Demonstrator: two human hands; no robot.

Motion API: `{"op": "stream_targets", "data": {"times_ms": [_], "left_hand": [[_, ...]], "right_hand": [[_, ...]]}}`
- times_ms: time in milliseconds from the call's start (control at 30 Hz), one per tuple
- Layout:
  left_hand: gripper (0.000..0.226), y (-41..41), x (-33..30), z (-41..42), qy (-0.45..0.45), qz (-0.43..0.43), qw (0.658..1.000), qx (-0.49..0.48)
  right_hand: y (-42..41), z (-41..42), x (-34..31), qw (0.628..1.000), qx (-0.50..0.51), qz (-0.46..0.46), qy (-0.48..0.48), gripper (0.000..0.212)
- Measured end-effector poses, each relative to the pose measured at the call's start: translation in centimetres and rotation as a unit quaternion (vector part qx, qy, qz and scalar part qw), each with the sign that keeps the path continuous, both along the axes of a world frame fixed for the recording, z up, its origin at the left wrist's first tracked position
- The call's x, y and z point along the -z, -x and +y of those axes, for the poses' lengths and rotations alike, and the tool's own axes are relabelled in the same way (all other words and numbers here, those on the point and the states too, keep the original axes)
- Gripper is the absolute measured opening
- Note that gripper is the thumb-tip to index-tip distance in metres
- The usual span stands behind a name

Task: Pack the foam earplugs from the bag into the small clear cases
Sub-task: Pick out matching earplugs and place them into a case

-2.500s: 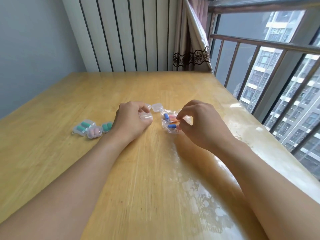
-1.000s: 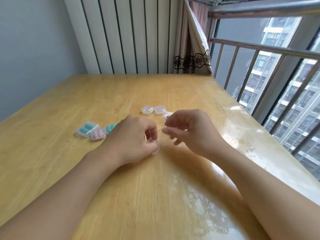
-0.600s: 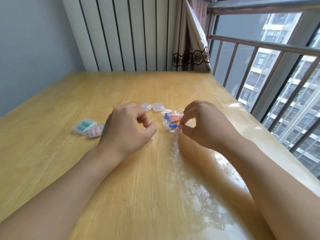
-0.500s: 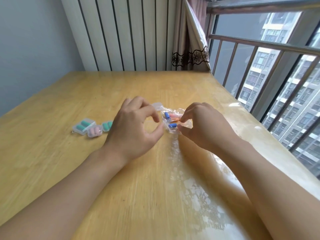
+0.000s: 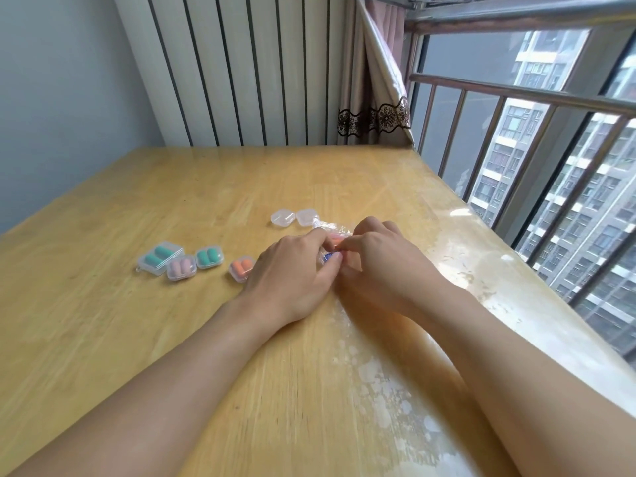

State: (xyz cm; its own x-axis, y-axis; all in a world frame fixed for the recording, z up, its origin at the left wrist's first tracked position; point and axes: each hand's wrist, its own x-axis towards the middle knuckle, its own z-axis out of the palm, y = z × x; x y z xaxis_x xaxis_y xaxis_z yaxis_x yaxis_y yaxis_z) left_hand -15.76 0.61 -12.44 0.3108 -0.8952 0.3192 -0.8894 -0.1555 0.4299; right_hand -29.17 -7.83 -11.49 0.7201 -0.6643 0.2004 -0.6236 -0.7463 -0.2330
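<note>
A small clear bag (image 5: pixel 335 230) with blue and orange earplugs lies mid-table, mostly hidden between my hands. My left hand (image 5: pixel 292 273) and my right hand (image 5: pixel 378 263) both pinch it, fingertips meeting over a blue earplug (image 5: pixel 328 258). Just left of my left hand sits a clear case with orange earplugs (image 5: pixel 241 268). Further left are three filled cases: a larger green one (image 5: pixel 160 258), a pink one (image 5: pixel 181 267) and a small green one (image 5: pixel 209 257). Two empty clear cases (image 5: pixel 283 217) (image 5: pixel 307 216) stand behind the bag.
The wooden table (image 5: pixel 172 339) runs to a glossy right edge (image 5: pixel 516 287) beside a window railing (image 5: pixel 516 98). A curtain (image 5: pixel 375 80) hangs at the far right corner, with a ribbed white panel (image 5: pixel 241 70) behind the table.
My left hand has moved right to the bag and now pinches it together with my right. The case with orange earplugs lies uncovered beside my left hand.
</note>
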Motion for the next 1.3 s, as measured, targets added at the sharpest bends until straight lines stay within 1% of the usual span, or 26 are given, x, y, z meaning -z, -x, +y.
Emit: {"op": "stream_targets", "data": {"times_ms": [100, 200, 300, 367, 433, 467, 500, 567, 667, 700, 733, 767, 800, 833, 900, 967, 1100, 1200, 1300], "left_hand": [[0.021, -0.2, 0.3, -0.2, 0.027, 0.036, 0.999, -0.004], [0.028, -0.1, 0.3, -0.2, 0.093, 0.061, 0.994, -0.019], [0.030, 0.1, 0.3, -0.2, 0.140, 0.099, 0.985, -0.024], [0.029, 0.1, 0.4, -0.3, 0.147, 0.130, 0.980, -0.017], [0.023, 0.0, 0.5, -0.4, 0.153, 0.154, 0.976, -0.015], [0.018, -0.2, 0.6, -0.5, 0.162, 0.159, 0.974, -0.022], [0.019, -0.5, 0.5, -0.7, 0.168, 0.158, 0.972, -0.033], [0.037, -1.2, 0.4, -1.0, 0.150, 0.140, 0.978, -0.046], [0.067, -1.6, 0.0, -1.3, 0.020, 0.114, 0.993, -0.029], [0.071, -1.5, -0.2, -1.3, -0.020, 0.116, 0.993, -0.026], [0.066, -1.3, -0.4, -1.3, -0.046, 0.117, 0.992, -0.025], [0.057, -1.1, -0.4, -1.4, -0.056, 0.115, 0.992, -0.024], [0.048, -1.0, -0.4, -1.4, -0.054, 0.110, 0.992, -0.023], [0.044, -0.9, -0.4, -1.4, -0.046, 0.108, 0.993, -0.023], [0.045, -0.9, -0.2, -1.4, -0.019, 0.119, 0.992, -0.029], [0.043, -1.1, 0.0, -1.6, 0.007, 0.137, 0.990, -0.036], [0.030, -1.5, 0.1, -1.7, 0.041, 0.184, 0.981, -0.049], [0.024, -1.6, 0.1, -1.6, 0.055, 0.179, 0.981, -0.039], [0.027, -1.5, 0.2, -1.5, 0.046, 0.172, 0.983, -0.036]], "right_hand": [[-0.5, 0.1, 0.2, 1.000, 0.004, -0.006, 0.001, 0.032], [-0.8, 0.2, 0.1, 1.000, -0.004, -0.017, -0.001, 0.030], [-1.1, 0.3, 0.2, 1.000, -0.007, -0.018, 0.001, 0.032], [-1.3, 0.2, 0.2, 1.000, -0.008, -0.017, 0.002, 0.034], [-1.2, 0.1, 0.2, 1.000, -0.011, -0.022, -0.005, 0.034], [-1.1, 0.1, 0.2, 1.000, -0.015, -0.024, -0.006, 0.031], [-1.1, 0.0, 0.2, 1.000, -0.018, -0.022, -0.006, 0.027], [-0.9, -0.1, 0.1, 0.999, -0.028, -0.020, -0.009, 0.022], [-0.6, 0.0, -0.1, 0.998, -0.049, -0.036, -0.019, 0.016], [-0.5, 0.1, -0.3, 0.998, -0.052, -0.042, -0.022, 0.015], [-0.3, 0.1, -0.3, 0.997, -0.049, -0.047, -0.021, 0.014], [-0.2, 0.1, -0.4, 0.998, -0.040, -0.046, -0.015, 0.014], [-0.1, 0.0, -0.4, 0.999, -0.025, -0.040, -0.004, 0.016], [-0.1, 0.0, -0.4, 0.999, -0.009, -0.030, 0.009, 0.017], [-0.2, -0.1, -0.3, 0.999, 0.009, -0.027, 0.028, 0.019], [-0.4, -0.1, 0.0, 0.999, 0.003, -0.045, 0.025, 0.021], [-0.6, -0.2, 0.4, 0.996, 0.005, -0.082, 0.022, 0.022], [-0.7, -0.3, 0.5, 0.995, 0.007, -0.098, 0.035, 0.023], [-0.8, -0.3, 0.5, 0.995, 0.001, -0.093, 0.037, 0.017]]}}
